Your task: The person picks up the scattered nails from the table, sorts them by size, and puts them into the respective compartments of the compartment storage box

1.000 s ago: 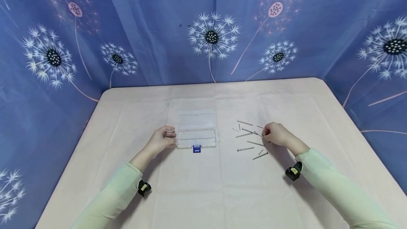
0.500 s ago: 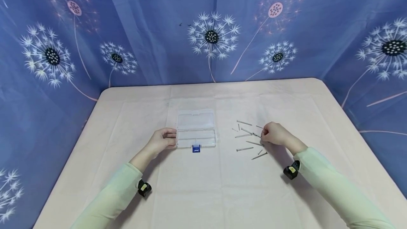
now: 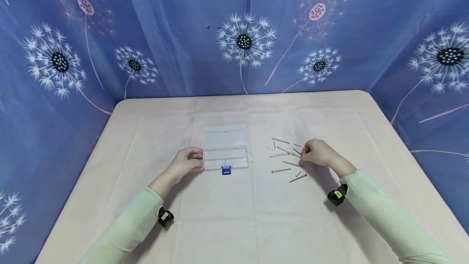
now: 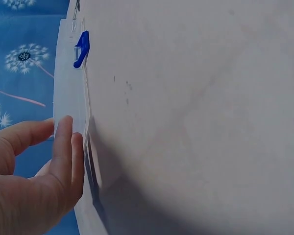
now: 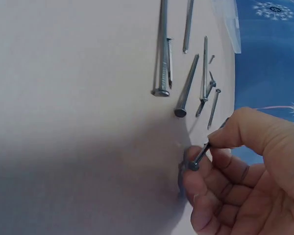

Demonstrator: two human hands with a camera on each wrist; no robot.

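Grey metal shows at the right hand (image 3: 318,153), where we see thumb and fingers pinching 1 nail (image 5: 201,156). Against 0.5 seconds ago, little has changed: both hands keep nearly the same places, so we judge the nail is being secured rather than carried. Just left of that hand, loose nails (image 3: 281,170), long and short, lie scattered on the pale cloth (image 3: 220,207). Farther left, beyond them, sits the clear plastic box (image 3: 216,163), its lid (image 3: 225,137) folded open, its blue latch (image 3: 226,170) toward the person. Immediately left of the box, the left hand (image 3: 185,161) rests relaxed fingers against its end, unclenched.
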